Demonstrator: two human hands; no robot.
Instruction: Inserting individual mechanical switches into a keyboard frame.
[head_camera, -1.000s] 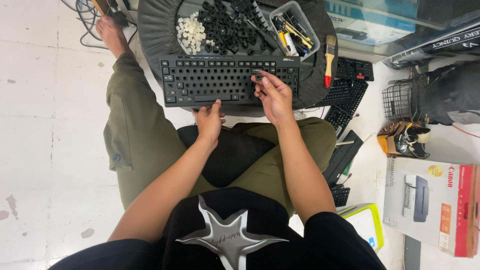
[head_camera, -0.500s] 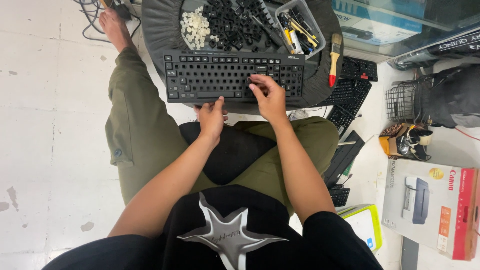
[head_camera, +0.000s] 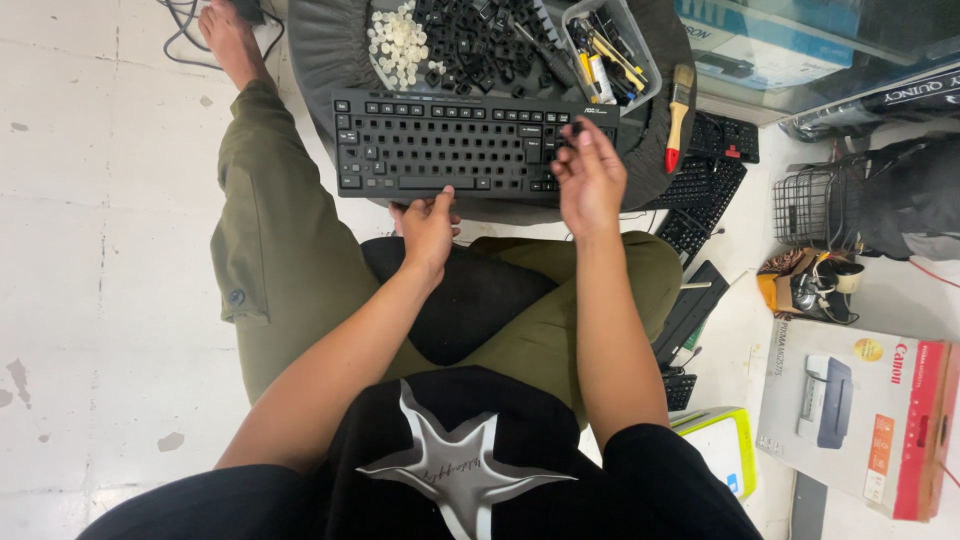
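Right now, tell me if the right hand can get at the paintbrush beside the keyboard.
Probably yes. The right hand hovers over the keyboard's right end, and the paintbrush lies just to its right on the grey cushion, uncovered, with nothing between them. Its fingers seem to pinch a small dark piece, which may hinder gripping.

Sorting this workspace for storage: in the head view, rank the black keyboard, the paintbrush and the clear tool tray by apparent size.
1. black keyboard
2. clear tool tray, partly cut off at the top
3. paintbrush, close to the tray in length but much thinner
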